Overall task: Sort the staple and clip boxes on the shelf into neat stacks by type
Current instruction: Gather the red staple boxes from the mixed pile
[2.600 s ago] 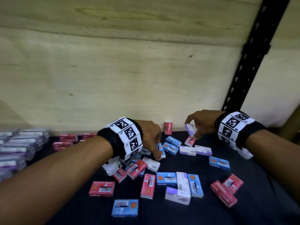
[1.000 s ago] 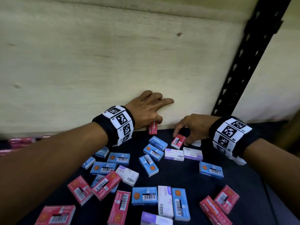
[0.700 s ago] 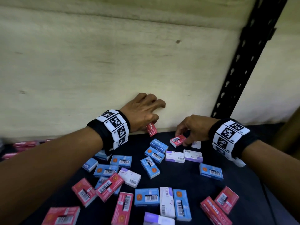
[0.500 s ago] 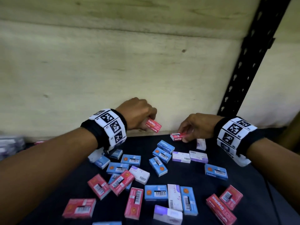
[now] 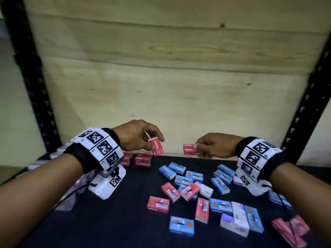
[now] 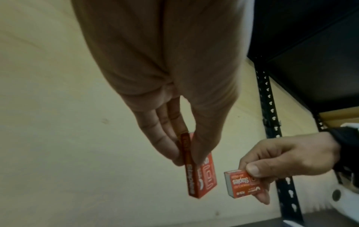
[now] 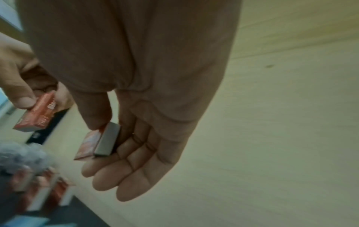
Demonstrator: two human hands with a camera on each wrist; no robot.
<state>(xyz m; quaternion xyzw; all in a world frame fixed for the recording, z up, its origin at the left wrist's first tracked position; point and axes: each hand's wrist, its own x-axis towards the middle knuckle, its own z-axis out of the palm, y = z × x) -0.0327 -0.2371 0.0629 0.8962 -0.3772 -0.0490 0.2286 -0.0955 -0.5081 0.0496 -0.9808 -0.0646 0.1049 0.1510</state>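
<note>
My left hand (image 5: 156, 142) pinches a red staples box (image 5: 157, 149) end-down above the back of the dark shelf (image 5: 107, 221). The left wrist view shows thumb and fingers clamping that red box (image 6: 196, 176). My right hand (image 5: 199, 150) holds a second red staples box (image 5: 190, 149) flat, thumb on top; in the right wrist view this second box (image 7: 97, 141) lies between thumb and fingers. The two boxes hang a short gap apart. Short stacks of red boxes (image 5: 142, 159) stand at the back, just below my left hand.
Several loose blue, red and white-purple boxes (image 5: 206, 194) lie scattered over the shelf's middle and right. Blurred pale stacks (image 5: 53, 155) sit at the far left. A wooden back panel (image 5: 170, 86) and black perforated posts (image 5: 308, 108) bound the shelf.
Each hand picked a red box off the back of the shelf and lifted it. Both hands have since moved left toward the red stacks, now in view.
</note>
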